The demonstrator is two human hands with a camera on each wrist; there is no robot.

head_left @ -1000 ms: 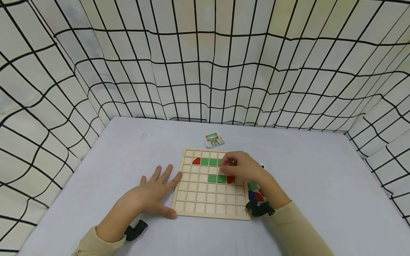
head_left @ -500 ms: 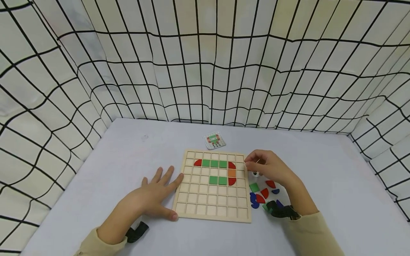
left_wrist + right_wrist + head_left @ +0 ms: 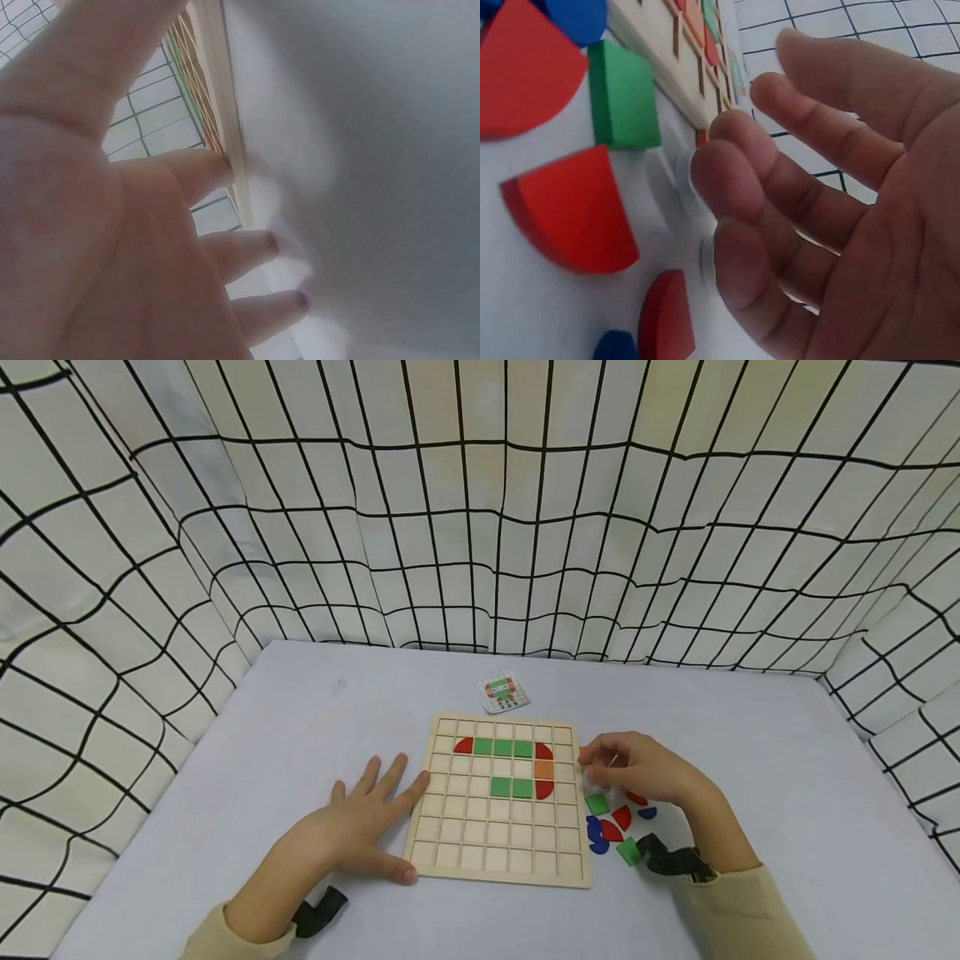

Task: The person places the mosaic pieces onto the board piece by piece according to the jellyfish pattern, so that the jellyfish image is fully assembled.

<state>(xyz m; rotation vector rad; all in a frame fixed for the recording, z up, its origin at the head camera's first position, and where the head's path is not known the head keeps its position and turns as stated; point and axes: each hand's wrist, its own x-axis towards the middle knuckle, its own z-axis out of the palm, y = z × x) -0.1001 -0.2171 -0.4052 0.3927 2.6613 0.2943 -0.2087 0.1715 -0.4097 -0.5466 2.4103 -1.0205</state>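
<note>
From my remote post, I see the person's left hand (image 3: pixel 358 825) spread wide at the left edge of the wooden board (image 3: pixel 497 835), holding nothing, its thumb at the near corner. The right hand (image 3: pixel 643 770) is just off the board's right side, fingers bent, with a narrow gap between thumb and fingertips; an orange piece (image 3: pixel 582 752) shows by the tips, beside the board's edge, though I cannot tell whether they touch it. The board lies flat at the middle of the white desk (image 3: pixel 750 760). On it, a far row runs from a red quarter (image 3: pixel 463 745) through three green squares (image 3: pixel 503 747) to a second red quarter; an orange square (image 3: pixel 543 769) sits just nearer at the right, followed by two green squares and a third red quarter. Loose green, red and blue pieces (image 3: pixel 595 827) lie right of the board, beneath and near the right hand, and my right wrist view catches two white discs (image 3: pixel 684 184), partly hidden behind its fingers. A small patterned card (image 3: pixel 502 692) lies beyond the board's far edge. Black netting (image 3: pixel 442 512) over pale sheeting rises behind the desk and along both sides.
</note>
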